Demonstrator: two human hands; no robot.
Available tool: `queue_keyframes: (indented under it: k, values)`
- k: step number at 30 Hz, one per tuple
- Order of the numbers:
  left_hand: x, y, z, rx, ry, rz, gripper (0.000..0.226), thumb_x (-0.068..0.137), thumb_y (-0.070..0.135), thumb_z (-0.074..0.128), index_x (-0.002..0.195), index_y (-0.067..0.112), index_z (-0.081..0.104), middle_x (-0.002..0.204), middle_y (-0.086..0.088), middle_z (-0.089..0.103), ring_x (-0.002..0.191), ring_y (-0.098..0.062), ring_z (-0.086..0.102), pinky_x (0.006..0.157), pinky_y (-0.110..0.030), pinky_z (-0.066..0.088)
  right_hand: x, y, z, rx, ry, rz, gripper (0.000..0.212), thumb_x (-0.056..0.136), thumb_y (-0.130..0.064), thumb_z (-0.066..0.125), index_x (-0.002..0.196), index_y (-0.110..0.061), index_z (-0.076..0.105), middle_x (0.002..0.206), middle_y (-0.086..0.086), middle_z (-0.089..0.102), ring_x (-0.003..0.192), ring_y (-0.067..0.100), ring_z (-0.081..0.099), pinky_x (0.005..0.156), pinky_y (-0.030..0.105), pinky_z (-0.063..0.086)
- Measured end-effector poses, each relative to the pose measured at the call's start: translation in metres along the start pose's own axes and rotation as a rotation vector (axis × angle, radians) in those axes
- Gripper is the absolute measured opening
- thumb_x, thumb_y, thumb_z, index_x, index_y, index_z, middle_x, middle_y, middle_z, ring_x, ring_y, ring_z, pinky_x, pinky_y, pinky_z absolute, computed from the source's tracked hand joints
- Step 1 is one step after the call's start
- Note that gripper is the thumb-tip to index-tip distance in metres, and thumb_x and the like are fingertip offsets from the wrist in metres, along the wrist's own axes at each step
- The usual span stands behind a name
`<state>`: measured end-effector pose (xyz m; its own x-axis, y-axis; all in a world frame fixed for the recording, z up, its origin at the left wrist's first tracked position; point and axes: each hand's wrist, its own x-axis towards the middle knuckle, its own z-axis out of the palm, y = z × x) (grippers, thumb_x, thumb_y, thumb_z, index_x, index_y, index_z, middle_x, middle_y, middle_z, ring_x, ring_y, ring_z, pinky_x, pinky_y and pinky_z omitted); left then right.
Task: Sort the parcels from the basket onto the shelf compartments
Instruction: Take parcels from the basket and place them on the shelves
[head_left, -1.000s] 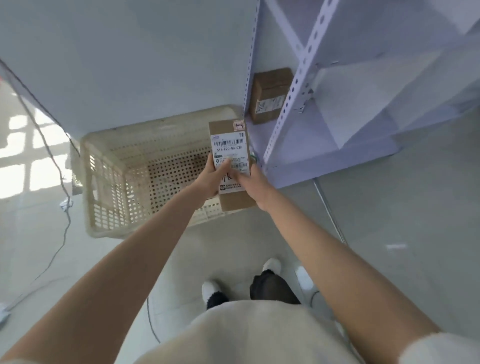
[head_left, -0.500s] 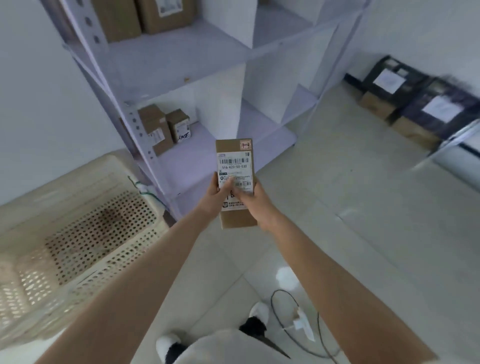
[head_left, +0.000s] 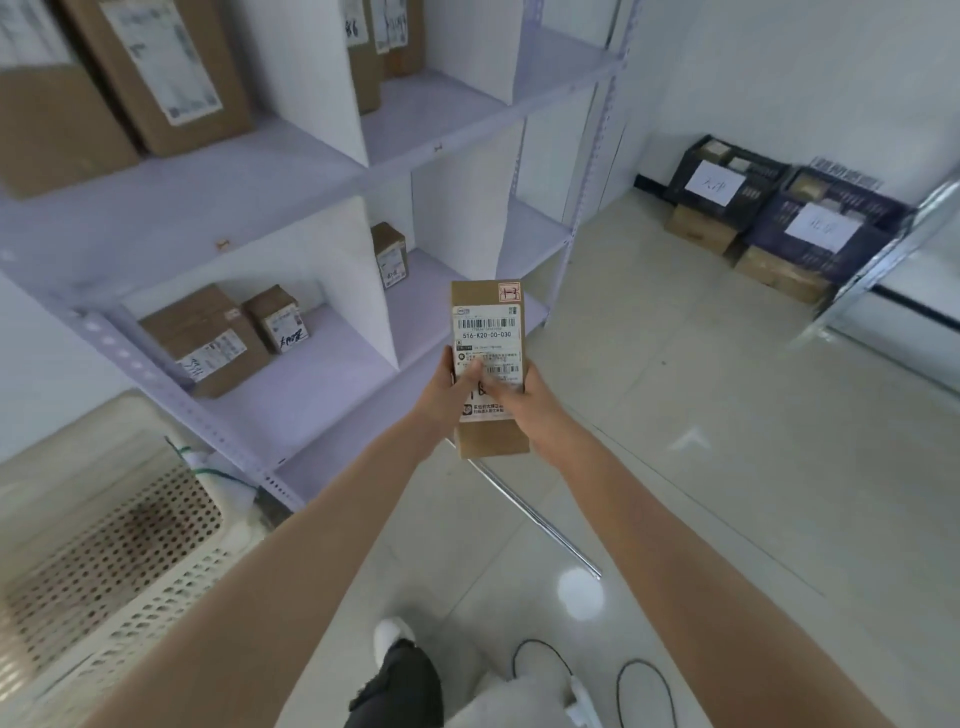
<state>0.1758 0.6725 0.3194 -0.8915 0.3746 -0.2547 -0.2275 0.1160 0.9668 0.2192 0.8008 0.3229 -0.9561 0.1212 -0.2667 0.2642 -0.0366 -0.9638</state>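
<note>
In the head view the parcel (head_left: 488, 364) is held upright just in front of the shelf (head_left: 311, 171), at the level of its lower board, with the label (head_left: 488, 332) turned to the person. The left hand (head_left: 447, 395) grips the left edge of the parcel, its thumb laid over the label, and the right hand (head_left: 530, 400) grips the right edge with its fingers curled behind. The basket (head_left: 104, 545) stands to the left of the shelf, close to its front post; the part in view shows only the perforated bottom. I judge that the step in hand is reading the label to choose a compartment, so the parcel is out of the basket but not yet placed. On the lower board, the left compartment holds two brown boxes (head_left: 202, 338) and the middle one a single box (head_left: 390, 254) at the back. The next move calls for deciding the compartment, then carrying the parcel forward between the dividers and setting it down on free board
</note>
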Motion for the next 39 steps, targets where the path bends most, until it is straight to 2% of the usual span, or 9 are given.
queue_keyframes:
  k: [8, 11, 14, 19, 23, 28, 31, 35, 39]
  values:
    - [0.107, 0.045, 0.028, 0.042, -0.081, 0.126, 0.039, 0.104, 0.024, 0.044, 0.14, 0.012, 0.039, 0.132, -0.004, 0.059, 0.114, -0.017, 0.059, 0.081, -0.015, 0.051, 0.081, -0.043, -0.053, -0.007, 0.069, -0.108, 0.055, 0.087, -0.036, 0.07, 0.136, -0.018, 0.052, 0.124, -0.001, 0.068, 0.113, 0.017, 0.066, 0.101, 0.046, 0.05]
    - [0.161, 0.078, 0.039, 0.032, -0.167, 0.154, 0.042, 0.103, 0.03, 0.045, 0.142, 0.016, 0.037, 0.134, -0.002, 0.058, 0.119, -0.017, 0.058, 0.095, -0.024, 0.05, 0.121, -0.074, -0.082, -0.021, 0.109, -0.152, 0.055, 0.086, -0.035, 0.071, 0.134, -0.019, 0.051, 0.123, -0.001, 0.068, 0.111, 0.017, 0.066, 0.1, 0.043, 0.051]
    - [0.215, 0.113, 0.055, 0.063, -0.225, 0.194, 0.045, 0.101, 0.038, 0.048, 0.141, 0.02, 0.038, 0.135, 0.0, 0.058, 0.121, -0.016, 0.057, 0.105, -0.036, 0.045, 0.158, -0.109, -0.115, -0.013, 0.145, -0.191, 0.03, 0.095, -0.017, 0.064, 0.123, -0.024, 0.055, 0.116, -0.003, 0.067, 0.103, 0.011, 0.066, 0.094, 0.033, 0.054]
    - [0.286, 0.16, 0.087, 0.093, -0.259, 0.26, 0.043, 0.103, 0.032, 0.046, 0.141, 0.016, 0.038, 0.136, -0.001, 0.057, 0.12, -0.015, 0.057, 0.098, -0.028, 0.049, 0.214, -0.148, -0.162, -0.003, 0.216, -0.218, 0.069, 0.083, -0.036, 0.072, 0.141, -0.016, 0.043, 0.128, 0.003, 0.065, 0.115, 0.021, 0.064, 0.101, 0.048, 0.05]
    - [0.339, 0.185, 0.109, 0.099, -0.269, 0.291, 0.05, 0.099, 0.038, 0.049, 0.143, 0.016, 0.037, 0.136, -0.001, 0.058, 0.12, -0.013, 0.058, 0.101, -0.03, 0.049, 0.259, -0.169, -0.201, 0.027, 0.216, -0.235, 0.062, 0.086, -0.028, 0.071, 0.14, -0.016, 0.043, 0.127, 0.003, 0.065, 0.114, 0.022, 0.064, 0.102, 0.05, 0.049]
    - [0.402, 0.236, 0.147, 0.108, -0.192, 0.342, 0.044, 0.103, 0.031, 0.044, 0.145, 0.017, 0.036, 0.134, 0.005, 0.055, 0.114, -0.009, 0.055, 0.073, -0.004, 0.048, 0.325, -0.211, -0.261, -0.008, 0.16, -0.318, 0.061, 0.087, -0.027, 0.068, 0.141, -0.014, 0.043, 0.13, 0.004, 0.064, 0.116, 0.022, 0.064, 0.099, 0.045, 0.052]
    - [0.446, 0.268, 0.171, 0.1, -0.155, 0.388, 0.046, 0.102, 0.034, 0.046, 0.145, 0.02, 0.035, 0.134, 0.004, 0.057, 0.117, -0.011, 0.057, 0.09, -0.019, 0.049, 0.367, -0.241, -0.302, -0.012, 0.108, -0.35, 0.056, 0.093, -0.019, 0.065, 0.143, -0.014, 0.039, 0.132, 0.003, 0.062, 0.117, 0.018, 0.062, 0.101, 0.041, 0.051]
    - [0.494, 0.3, 0.195, 0.115, -0.05, 0.424, 0.044, 0.101, 0.034, 0.049, 0.141, 0.02, 0.038, 0.131, 0.003, 0.06, 0.115, -0.013, 0.06, 0.096, -0.031, 0.051, 0.416, -0.275, -0.347, -0.042, 0.02, -0.371, 0.053, 0.094, -0.021, 0.065, 0.141, -0.017, 0.041, 0.129, -0.001, 0.063, 0.118, 0.015, 0.061, 0.104, 0.043, 0.048]
    - [0.523, 0.321, 0.2, 0.132, 0.113, 0.466, 0.041, 0.101, 0.031, 0.049, 0.14, 0.021, 0.038, 0.125, 0.007, 0.06, 0.11, -0.009, 0.06, 0.091, -0.021, 0.049, 0.458, -0.301, -0.363, -0.102, -0.121, -0.433, 0.055, 0.095, -0.024, 0.064, 0.145, -0.021, 0.04, 0.133, -0.003, 0.061, 0.121, 0.015, 0.059, 0.104, 0.041, 0.048]
